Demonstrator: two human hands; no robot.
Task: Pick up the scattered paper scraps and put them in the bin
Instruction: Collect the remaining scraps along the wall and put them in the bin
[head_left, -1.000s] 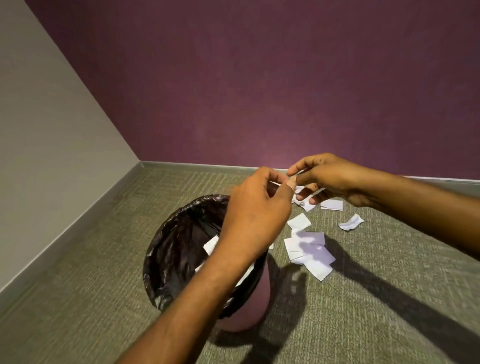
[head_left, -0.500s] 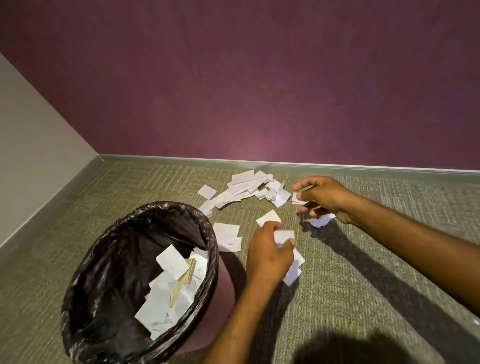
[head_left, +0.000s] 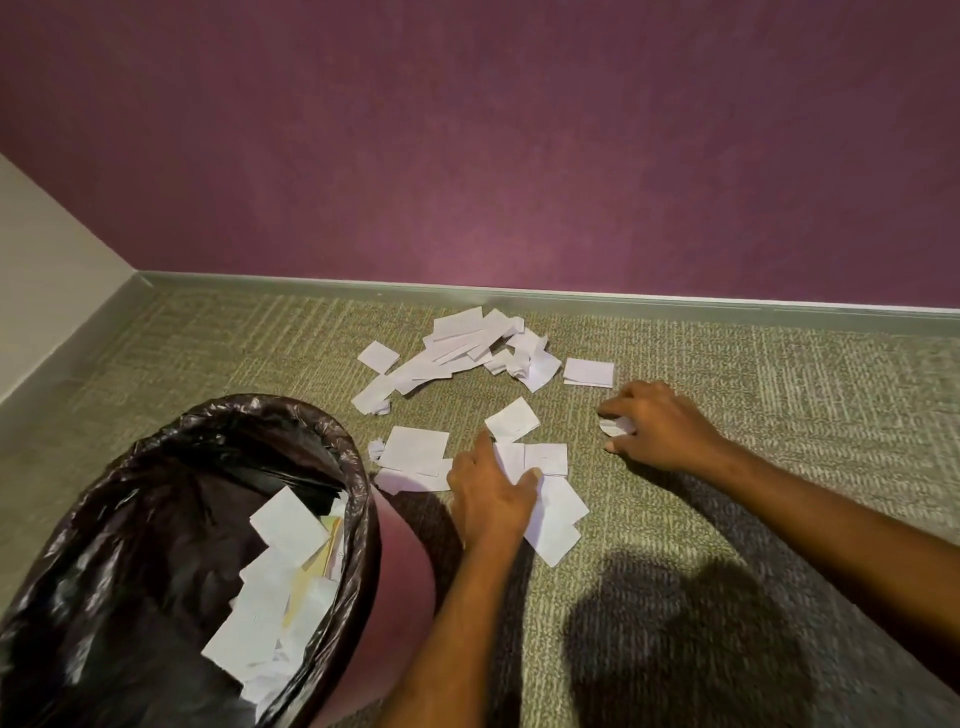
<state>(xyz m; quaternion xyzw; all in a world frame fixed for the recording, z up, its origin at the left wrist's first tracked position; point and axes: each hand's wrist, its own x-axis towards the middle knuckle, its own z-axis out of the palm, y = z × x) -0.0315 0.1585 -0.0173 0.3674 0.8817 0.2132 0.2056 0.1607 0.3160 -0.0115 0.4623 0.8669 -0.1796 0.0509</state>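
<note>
Spotted white paper scraps (head_left: 467, 343) heaped on the olive carpet (head_left: 753, 405) close to the baseboard (head_left: 311, 286), with loose squares spread nearer the camera. Caught the left hand (head_left: 493, 493) down on a cluster of overlapping scraps (head_left: 553, 501) just right of the bin, forefinger and thumb stretched out across the sheets, pressing rather than pinching. Caught the right hand (head_left: 660, 426) further right, knuckles up, fingers curled round a small crumpled scrap (head_left: 615, 427) low against the carpet. Noted a single square (head_left: 588, 371) lying just beyond those fingers. Picked out the pinkish bin (head_left: 400, 571) at lower left, lined with a black bag (head_left: 130, 519), already holding binned scraps (head_left: 283, 522) and something yellowish among them. Closed off behind by a purple wall (head_left: 519, 156).
</note>
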